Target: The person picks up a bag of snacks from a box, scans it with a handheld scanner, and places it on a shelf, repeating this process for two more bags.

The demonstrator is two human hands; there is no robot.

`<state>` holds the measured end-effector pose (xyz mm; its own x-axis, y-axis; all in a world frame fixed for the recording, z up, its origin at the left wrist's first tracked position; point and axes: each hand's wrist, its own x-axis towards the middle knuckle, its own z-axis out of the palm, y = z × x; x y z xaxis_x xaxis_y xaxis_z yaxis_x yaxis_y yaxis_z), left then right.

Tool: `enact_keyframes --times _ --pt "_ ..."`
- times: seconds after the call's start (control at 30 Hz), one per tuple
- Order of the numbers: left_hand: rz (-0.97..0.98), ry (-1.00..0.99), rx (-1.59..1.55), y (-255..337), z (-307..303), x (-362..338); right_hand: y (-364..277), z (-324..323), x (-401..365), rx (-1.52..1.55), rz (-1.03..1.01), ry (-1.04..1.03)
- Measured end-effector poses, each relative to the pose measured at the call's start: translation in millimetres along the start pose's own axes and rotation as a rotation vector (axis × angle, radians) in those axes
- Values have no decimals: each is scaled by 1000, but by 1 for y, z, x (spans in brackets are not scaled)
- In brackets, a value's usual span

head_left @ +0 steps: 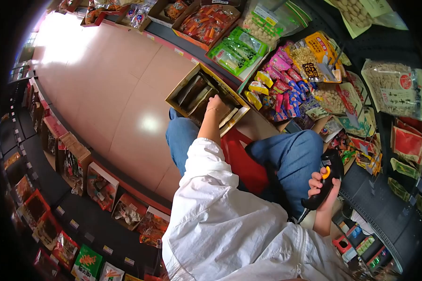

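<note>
My left hand (215, 104) reaches down into a yellow-edged cardboard box (178, 100). The fingers are curled in among dark flat packets (191, 89), and their tips are hidden. Paler packets (229, 121) stand along the near end of the same box. Over on the right, my right hand (321, 185) is wrapped around a black handheld barcode scanner (324, 187) with a yellow trigger and a coiled cable. The scanner is held above my right knee, close to the shelf.
Small wrapped candies (286, 93) fill a shelf box beside the left hand's box. Green bags (238, 51), a tray of red packets (208, 25) and bagged nuts (394, 89) line the shelf. Across the tiled floor (122, 89) runs another low shelf (75, 215) with snack boxes.
</note>
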<state>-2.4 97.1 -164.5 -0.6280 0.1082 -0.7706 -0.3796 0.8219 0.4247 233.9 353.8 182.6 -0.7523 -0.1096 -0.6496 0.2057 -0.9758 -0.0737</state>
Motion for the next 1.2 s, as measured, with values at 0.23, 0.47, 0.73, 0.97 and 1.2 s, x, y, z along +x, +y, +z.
enact_keyframes --times 0.23,0.47,0.73,0.97,1.2 --pt "11 1 -70 -13 10 40 -4 20 7 -92 -45 93" --pt "77 40 -21 -9 7 65 -7 27 8 -222 -63 164" --pt "219 12 -137 -25 -1 71 -8 27 11 -194 -70 210" --pt "80 47 -75 -12 7 77 -6 31 14 -209 -58 220" --pt "98 80 -5 -19 19 82 -7 34 17 -230 -84 232"
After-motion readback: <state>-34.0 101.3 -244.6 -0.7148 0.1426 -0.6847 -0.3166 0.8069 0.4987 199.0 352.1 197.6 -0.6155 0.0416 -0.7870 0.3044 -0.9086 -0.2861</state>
